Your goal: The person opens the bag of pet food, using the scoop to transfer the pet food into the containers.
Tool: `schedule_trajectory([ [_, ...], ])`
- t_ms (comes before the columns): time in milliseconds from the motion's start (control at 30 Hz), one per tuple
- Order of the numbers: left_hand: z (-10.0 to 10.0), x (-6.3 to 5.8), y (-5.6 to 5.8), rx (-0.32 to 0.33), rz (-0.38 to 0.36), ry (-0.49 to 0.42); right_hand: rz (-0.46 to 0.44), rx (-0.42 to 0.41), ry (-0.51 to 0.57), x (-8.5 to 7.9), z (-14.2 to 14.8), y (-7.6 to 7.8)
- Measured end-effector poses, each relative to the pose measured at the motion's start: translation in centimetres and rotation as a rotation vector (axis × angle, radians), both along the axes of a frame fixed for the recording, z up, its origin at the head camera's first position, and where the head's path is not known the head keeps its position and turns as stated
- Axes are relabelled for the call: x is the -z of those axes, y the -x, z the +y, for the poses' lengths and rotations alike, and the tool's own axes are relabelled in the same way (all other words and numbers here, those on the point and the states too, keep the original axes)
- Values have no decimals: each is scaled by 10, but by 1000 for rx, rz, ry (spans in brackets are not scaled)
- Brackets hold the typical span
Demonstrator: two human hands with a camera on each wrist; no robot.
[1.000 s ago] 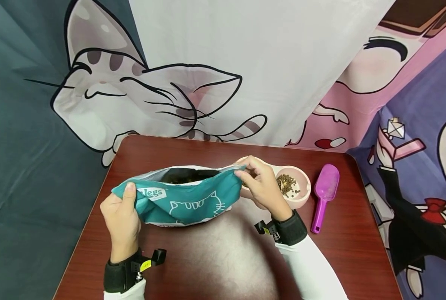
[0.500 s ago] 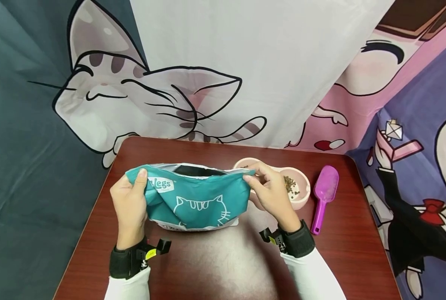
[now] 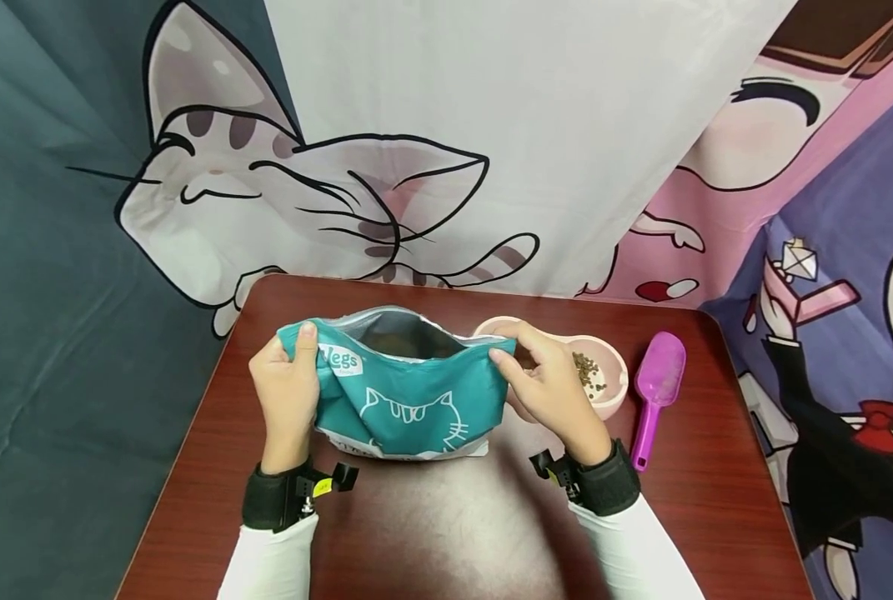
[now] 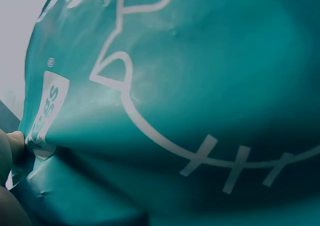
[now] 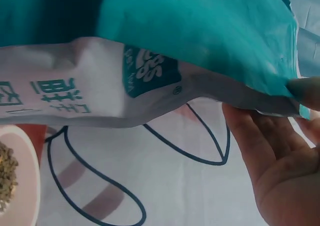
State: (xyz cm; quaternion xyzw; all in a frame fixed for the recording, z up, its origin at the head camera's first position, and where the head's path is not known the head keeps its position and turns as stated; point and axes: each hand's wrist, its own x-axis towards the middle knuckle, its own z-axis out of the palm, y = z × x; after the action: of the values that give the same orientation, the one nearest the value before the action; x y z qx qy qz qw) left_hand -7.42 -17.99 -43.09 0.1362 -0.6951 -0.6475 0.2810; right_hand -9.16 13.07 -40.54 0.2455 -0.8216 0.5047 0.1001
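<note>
Left hand [image 3: 287, 396], right hand [image 3: 554, 392]: fingers [image 3: 307, 340] pinching teal bag [image 3: 416, 400] at mouth corners; interior too dim to read. Right hand, bag partly hide pink bowl [image 3: 607, 354]. Purple scoop [image 3: 659, 385] nearby.

White sleeves [image 3: 269, 560], black wristbands [image 3: 272, 500], yellow labels [image 3: 323, 487]

The left hand [image 3: 288, 387] pinches, its thumb [image 3: 307, 343] pointing up, apart from the likewise pinching right hand [image 3: 554, 387]
</note>
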Motion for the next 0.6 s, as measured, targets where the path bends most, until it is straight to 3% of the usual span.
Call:
schedule_trajectory([
  [133, 1, -1, 1, 12, -13, 9, 74, 8, -50, -4, -2, 3],
  [267, -2, -2, 5, 22, -11, -11, 127, 9, -28, -7, -3, 8],
  [600, -8, -3, 18, 66, 60, -44, 78, 6, 1, -14, -5, 17],
])
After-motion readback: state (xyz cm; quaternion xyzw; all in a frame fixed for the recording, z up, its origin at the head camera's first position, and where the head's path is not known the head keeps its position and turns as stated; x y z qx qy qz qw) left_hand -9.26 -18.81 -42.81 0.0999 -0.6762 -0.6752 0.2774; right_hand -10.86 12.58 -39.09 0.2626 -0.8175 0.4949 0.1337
